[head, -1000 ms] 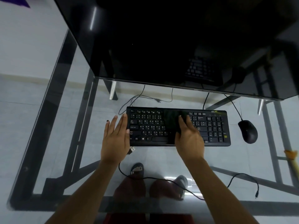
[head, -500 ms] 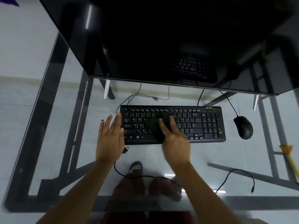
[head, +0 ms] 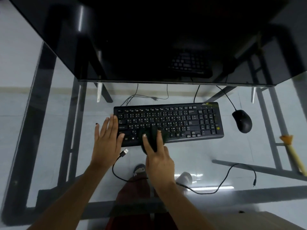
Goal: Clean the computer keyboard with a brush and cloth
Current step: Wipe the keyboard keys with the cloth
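A view looking down from the person's head onto a glass worktop [head: 191, 156]. A black keyboard [head: 182, 120] lies flat on the glass, just in front of a dark monitor [head: 149, 39].

The right hand [head: 157, 156] presses a dark cloth [head: 153, 136] onto the keys with fairly straight fingers laid over it. The cloth now sits at the keyboard's lower left-centre, over the bottom letter row and space bar and hanging past the front edge. A second ago the same hand and cloth were over the keys right of centre, near the number pad; half a second ago they were at the middle. So the wipe has swept from right to left across the keys.

The left hand [head: 108, 138] lies flat and relaxed, fingers spread, holding nothing. It rests against the keyboard's left end with the thumb on the lower-left keys, much as it did before, bracing the board against the sweep.

This looks like the cloth stage of the job, with one pass nearly finished. The left-hand keys and the top rows probably remain to be wiped.

A black mouse [head: 242, 121] sits to the right of the keyboard, apart from it. A loose USB plug [head: 123, 153] lies just beside the front edge. A yellowish stick-like object, possibly the brush [head: 292, 151], lies at the far right edge, well away from both hands.
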